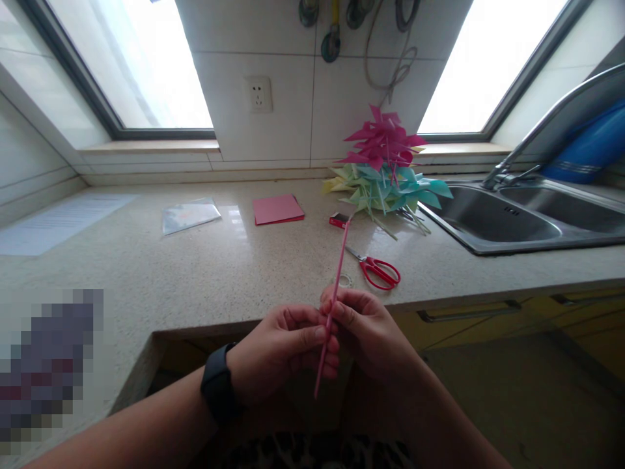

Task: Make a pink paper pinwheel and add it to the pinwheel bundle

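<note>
Both my hands pinch a thin pink stick (341,251), which looks like rolled paper and slants up and away from me in front of the counter's edge. My left hand (288,342), with a dark watch on its wrist, grips the lower part between thumb and fingers. Just above it, my right hand (364,319) closes on the stick near its middle. Beyond my right hand lie red-handled scissors (375,268), and a small roll of clear tape (346,280) shows partly behind the stick. Close to the stick's far tip is a small red box (336,220).
A stack of pink square paper (278,210) lies mid-counter, with a clear plastic packet (190,216) to its left. Pink, teal and yellow paper pinwheels (385,140) are heaped by the wall. The steel sink (473,244) is at right, printed sheets (63,221) at left.
</note>
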The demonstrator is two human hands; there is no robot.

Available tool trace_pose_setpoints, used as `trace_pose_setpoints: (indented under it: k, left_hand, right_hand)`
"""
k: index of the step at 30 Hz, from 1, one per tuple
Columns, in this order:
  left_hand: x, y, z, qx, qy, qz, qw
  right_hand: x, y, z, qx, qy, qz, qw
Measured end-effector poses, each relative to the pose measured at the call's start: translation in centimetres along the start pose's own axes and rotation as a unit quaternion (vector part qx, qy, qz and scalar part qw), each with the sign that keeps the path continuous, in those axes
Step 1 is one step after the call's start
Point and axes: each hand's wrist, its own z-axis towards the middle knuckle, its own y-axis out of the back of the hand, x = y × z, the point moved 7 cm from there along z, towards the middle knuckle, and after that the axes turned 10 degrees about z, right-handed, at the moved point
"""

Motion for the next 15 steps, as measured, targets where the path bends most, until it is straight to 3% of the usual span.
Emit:
trace_pose_setpoints:
  k: [6,8,10,11,13,15]
  left_hand:
    - [0.2,-0.7,0.0,0.029,0.019,-0.012,0.999]
    - [-0.5,-0.2,0.2,0.008,-0.006,0.043,0.999]
    - [-2.0,0.9,0.2,-0.049,-0.076,0.179,0.980]
    - [-2.7,1.4,0.1,-0.079,-0.097,0.298,0.946]
    - [-4.3,1.7,-0.3,-0.127,-0.155,0.539,0.818]
    - [-4.9,1.7,-0.6,-0.126,-0.183,0.632,0.742]
  right_hand:
    - [-0.5,-0.8,-0.3,0.017,-0.036,0.004,0.999]
    - [0.4,-0.7,-0.1,0.000,-0.013,-0.027,1.000]
    - [2.4,-0.1,0.4,-0.044,0.052,-0.076,0.995]
    - [3.7,0.2,0.7,-0.068,0.087,-0.096,0.989]
    - [6.5,1.0,1.5,-0.120,0.155,-0.143,0.970]
    - [9.3,1.4,2.5,-0.156,0.223,-0.228,0.935]
